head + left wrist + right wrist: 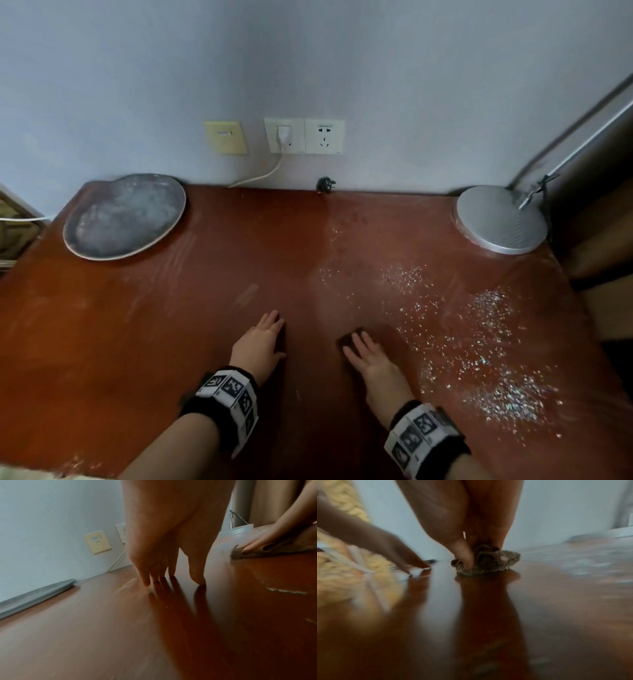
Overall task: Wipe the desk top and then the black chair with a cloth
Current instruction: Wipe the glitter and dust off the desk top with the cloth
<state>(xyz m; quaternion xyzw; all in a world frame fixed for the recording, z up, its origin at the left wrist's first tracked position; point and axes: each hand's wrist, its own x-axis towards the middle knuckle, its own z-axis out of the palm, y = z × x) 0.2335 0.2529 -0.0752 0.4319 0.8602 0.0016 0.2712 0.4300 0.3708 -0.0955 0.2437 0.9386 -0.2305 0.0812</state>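
The reddish-brown desk top [205, 308] fills the head view. My right hand [359, 346] lies near the front middle with straight fingers pressing a dark brown cloth [346, 339] onto the wood. In the right wrist view the cloth [496, 562] is bunched under the palm, with the thumb pushed into its edge. My left hand [270, 329] rests flat on bare wood just left of it, fingers straight and holding nothing. The left wrist view shows those fingertips [199, 581] touching the desk and the cloth [274, 551] off to the right. No black chair is in view.
Glittering specks [479, 342] cover the desk's right half. A grey plate [125, 216] sits at the back left and a round silver lamp base [501, 219] at the back right. Wall sockets [305, 135], a white cable and a loose black plug [325, 185] line the back edge.
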